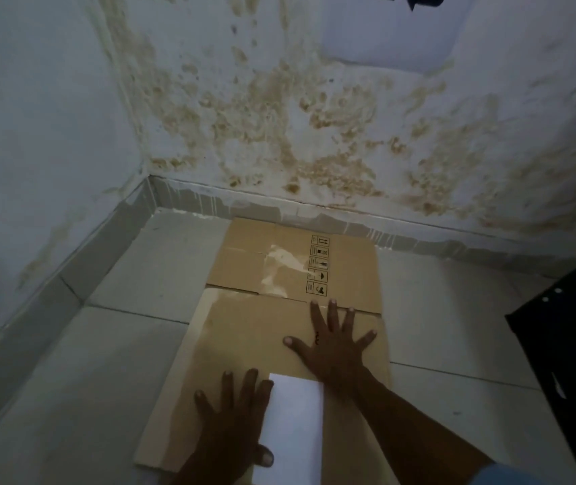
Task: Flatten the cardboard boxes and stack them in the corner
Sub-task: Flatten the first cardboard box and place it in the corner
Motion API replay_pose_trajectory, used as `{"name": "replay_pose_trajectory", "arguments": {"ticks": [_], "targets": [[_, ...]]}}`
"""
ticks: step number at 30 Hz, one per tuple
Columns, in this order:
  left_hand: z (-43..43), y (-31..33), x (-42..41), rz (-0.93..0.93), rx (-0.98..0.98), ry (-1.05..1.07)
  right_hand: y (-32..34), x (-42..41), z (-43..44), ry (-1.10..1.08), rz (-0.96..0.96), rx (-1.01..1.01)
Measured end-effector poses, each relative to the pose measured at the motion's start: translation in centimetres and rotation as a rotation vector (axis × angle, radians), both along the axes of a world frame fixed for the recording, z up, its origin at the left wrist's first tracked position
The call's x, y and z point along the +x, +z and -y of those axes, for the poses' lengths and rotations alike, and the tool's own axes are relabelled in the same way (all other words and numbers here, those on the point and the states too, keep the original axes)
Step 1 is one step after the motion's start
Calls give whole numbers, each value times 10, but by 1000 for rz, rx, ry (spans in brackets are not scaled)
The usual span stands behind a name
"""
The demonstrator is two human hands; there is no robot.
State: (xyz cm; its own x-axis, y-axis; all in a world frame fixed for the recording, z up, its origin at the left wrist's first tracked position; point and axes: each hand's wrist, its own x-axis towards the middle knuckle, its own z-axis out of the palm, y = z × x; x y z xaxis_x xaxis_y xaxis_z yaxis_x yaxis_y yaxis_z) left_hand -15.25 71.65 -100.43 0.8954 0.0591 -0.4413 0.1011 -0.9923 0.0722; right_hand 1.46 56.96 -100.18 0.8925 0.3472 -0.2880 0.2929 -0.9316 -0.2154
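A flattened brown cardboard box (237, 344) lies on the tiled floor, reaching toward the wall. Its far panel carries a column of black handling symbols (318, 264) and a shiny tape patch. A white label (293, 425) is stuck on its near part. My right hand (332, 341) lies flat on the cardboard with fingers spread, just below the symbols. My left hand (234, 421) presses flat on the near part, fingers apart, beside the white label. Neither hand holds anything.
Two stained white walls meet in a corner (146, 183) at the back left, with a grey skirting (80, 260) along the floor. A dark object (570, 344) stands at the right edge. Pale floor tiles (69, 379) surround the cardboard.
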Motion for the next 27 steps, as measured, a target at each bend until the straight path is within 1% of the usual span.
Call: {"name": "replay_pose_trajectory", "arguments": {"ticks": [1,2,3,4,5,7,8,9,10,11,12,13,14,15,16,18,19,21,22,24,26,27], "targets": [[-1,2,7,2,30,-39,-1,1,0,-2,0,-6],[-4,10,15,36,16,-83,0,3,1,1,-11,-9],[-7,13,22,10,-34,-66,3,5,2,6,-30,-6],[-12,17,26,41,-36,-96,5,6,1,8,-52,-1],[-16,15,33,-29,-59,-149,7,9,-1,6,-54,1],[-15,11,43,-41,-144,-116,10,16,-11,16,24,-45],[-12,13,42,-105,-169,-96,12,20,-16,9,47,-66],[-11,17,43,-121,-166,-95,12,23,-20,4,42,-68],[-13,18,44,-51,-137,-102,9,27,-23,8,22,-51],[-13,16,45,29,-70,-121,6,30,-23,21,-12,-30],[-14,16,45,48,-39,-132,5,33,-23,35,-48,-23],[-13,18,48,10,-61,-109,5,37,-23,43,-81,-27],[-9,18,49,-71,-99,-75,6,40,-23,47,-111,-40],[-4,20,50,-140,-78,-66,7,42,-22,52,-136,-48],[-1,27,51,-155,-52,-58,8,43,-25,62,-152,-50],[-1,22,54,-129,-51,-29,9,45,-31,86,-173,-62],[-1,21,55,-80,-53,-19,9,46,-32,88,-173,-73],[-6,18,55,-11,11,-43,7,45,-29,79,-165,-76],[-7,17,54,-32,-13,-66,5,44,-29,77,-156,-70],[-7,18,51,-162,-94,-71,3,39,-29,78,-130,-52],[-6,29,50,-182,-102,-84,2,25,-28,85,-75,-43],[-8,23,50,-175,-111,-91,1,15,-27,85,-40,-48]]}}
